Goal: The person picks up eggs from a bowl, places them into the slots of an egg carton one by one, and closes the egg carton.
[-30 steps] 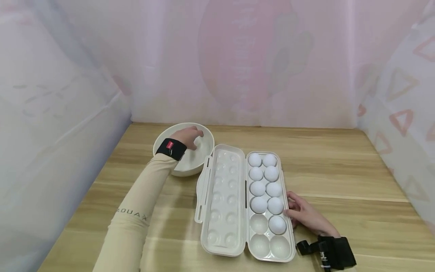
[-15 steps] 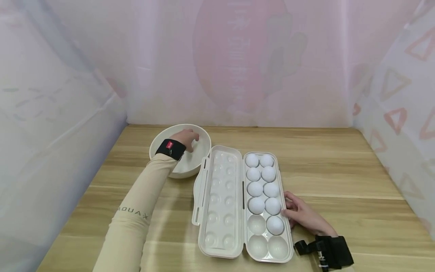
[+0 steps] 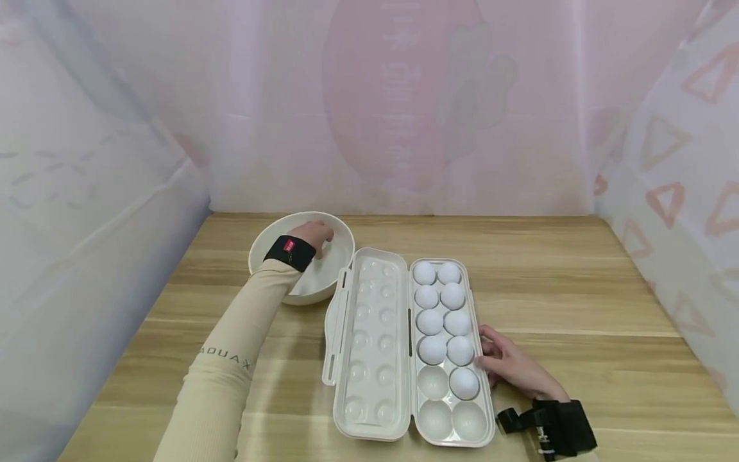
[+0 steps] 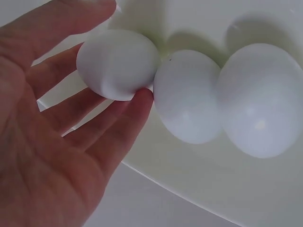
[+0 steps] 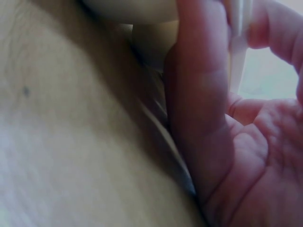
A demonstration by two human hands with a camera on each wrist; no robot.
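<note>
My left hand (image 3: 324, 236) reaches into a white bowl (image 3: 255, 249) at the table's back left. In the left wrist view its thumb and fingers (image 4: 137, 101) pinch one white egg (image 4: 117, 64). Two more eggs (image 4: 187, 97) (image 4: 260, 99) lie beside it in the bowl (image 4: 199, 189). An open egg carton (image 3: 488, 410) lies in the middle, with its lid (image 3: 369, 346) flat to the left. Several eggs (image 3: 430, 322) fill its far cups and three near cups are bare. My right hand (image 3: 484, 356) lies at the carton's right side. Its thumb (image 5: 199, 118) and a finger pinch the rim (image 5: 236, 47).
The wooden table (image 3: 577, 301) is boxed in by pale printed fabric walls (image 3: 92, 212) on the left, back and right. A black strap (image 3: 548, 427) sits on my right wrist at the table's near edge.
My left hand has sunk a little deeper into the bowl, its fingers curling down. The right hand has stayed at the carton's edge. The head view has shifted slightly.
</note>
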